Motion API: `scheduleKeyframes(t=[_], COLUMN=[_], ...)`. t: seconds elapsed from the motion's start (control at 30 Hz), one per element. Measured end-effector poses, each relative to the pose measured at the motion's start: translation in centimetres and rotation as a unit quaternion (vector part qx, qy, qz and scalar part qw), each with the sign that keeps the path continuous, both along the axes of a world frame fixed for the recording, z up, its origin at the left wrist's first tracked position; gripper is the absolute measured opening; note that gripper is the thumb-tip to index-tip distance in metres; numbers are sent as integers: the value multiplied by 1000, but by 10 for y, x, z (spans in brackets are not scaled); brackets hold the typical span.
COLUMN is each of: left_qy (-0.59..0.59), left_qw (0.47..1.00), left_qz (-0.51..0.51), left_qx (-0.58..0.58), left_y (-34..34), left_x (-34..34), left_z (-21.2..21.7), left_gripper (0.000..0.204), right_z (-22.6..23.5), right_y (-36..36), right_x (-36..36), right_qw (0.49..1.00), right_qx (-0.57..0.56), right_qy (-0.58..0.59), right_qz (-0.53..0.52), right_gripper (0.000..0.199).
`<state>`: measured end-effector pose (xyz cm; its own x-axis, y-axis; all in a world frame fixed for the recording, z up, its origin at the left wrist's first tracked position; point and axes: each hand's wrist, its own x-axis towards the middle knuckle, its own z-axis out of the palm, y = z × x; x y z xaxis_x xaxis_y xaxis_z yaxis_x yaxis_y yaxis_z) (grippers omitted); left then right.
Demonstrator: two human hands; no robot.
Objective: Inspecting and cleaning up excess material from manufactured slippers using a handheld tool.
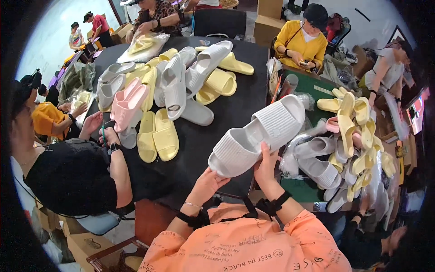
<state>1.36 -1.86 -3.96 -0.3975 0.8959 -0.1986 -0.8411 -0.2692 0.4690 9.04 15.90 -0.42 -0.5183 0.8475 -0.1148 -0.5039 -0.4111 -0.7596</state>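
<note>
Nearest the camera is the person's own orange printed shirt [253, 245], with both forearms rising from it toward the middle of the view. The left hand [206, 183] comes up from the lower left and its grip is closed on the near, lower-left end of a pale grey slide sandal [256, 136], fingertips tucked under the sole edge. The right hand [266, 165] sits just to the right of it, fingers wrapped up over the sandal's near long edge about midway along, so its grip too is closed on the sandal. The sandal is held in the air above the near right part of the black desk [199, 140], ribbed sole turned up toward the camera, and its long axis runs from lower left, by the hands, up to the far right, where the free end points away. Both hands are bunched at the near half; the far end is unsupported, and the right hand lies closer to it. On the left a co-worker in a black top [72, 177] leans over the desk. Farther back lies a spread of yellow, pink and grey sandals [158, 90], and at the right edge a heap of yellow and grey sandals [349, 140].
</note>
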Motion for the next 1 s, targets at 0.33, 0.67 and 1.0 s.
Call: scheduleKeyframes(t=[0.33, 0.67, 1.0], left_qy=[206, 623, 754], left_qw=[943, 720, 441], left_qz=[90, 29, 200], left_qx=[-244, -304, -445], left_y=[-54, -15, 66], left_x=[-41, -160, -165], left_z=[-8, 37, -29], left_gripper=[33, 26, 31], right_z=[27, -50, -127], right_y=[45, 37, 12], right_x=[6, -10, -6], right_qw=[989, 929, 743], right_qx=[73, 128, 464], right_qy=[8, -279, -474], right_qz=[-131, 207, 84], right_gripper=[52, 48, 51])
